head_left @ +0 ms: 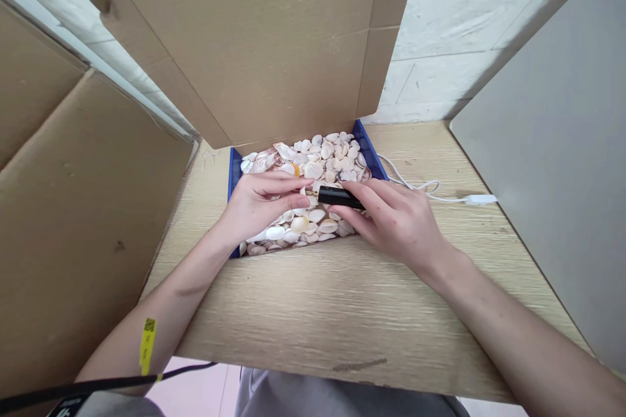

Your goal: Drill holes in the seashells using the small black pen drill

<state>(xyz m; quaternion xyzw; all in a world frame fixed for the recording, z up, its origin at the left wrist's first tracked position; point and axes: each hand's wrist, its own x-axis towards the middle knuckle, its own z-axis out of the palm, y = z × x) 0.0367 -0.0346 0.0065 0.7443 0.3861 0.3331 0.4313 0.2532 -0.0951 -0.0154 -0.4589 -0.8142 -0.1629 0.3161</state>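
My right hand (391,215) grips a black mini electric drill (337,197), lying nearly level and pointing left, with a brass-coloured tip. Between thumb and fingers, my left hand (267,204) pinches a small pale seashell (304,191), partly hidden by the fingers. The drill's tip meets or almost meets this shell; I cannot tell which. Both hands are above a blue-sided box (370,150) filled with white, cream and brownish seashells (337,155).
The box's cardboard lid (254,45) stands raised behind the shells. Cardboard (92,221) walls the left side and a grey panel (552,143) the right. A white cable (443,198) lies on the wooden table (293,313). A black cord (186,371) crosses near my left forearm.
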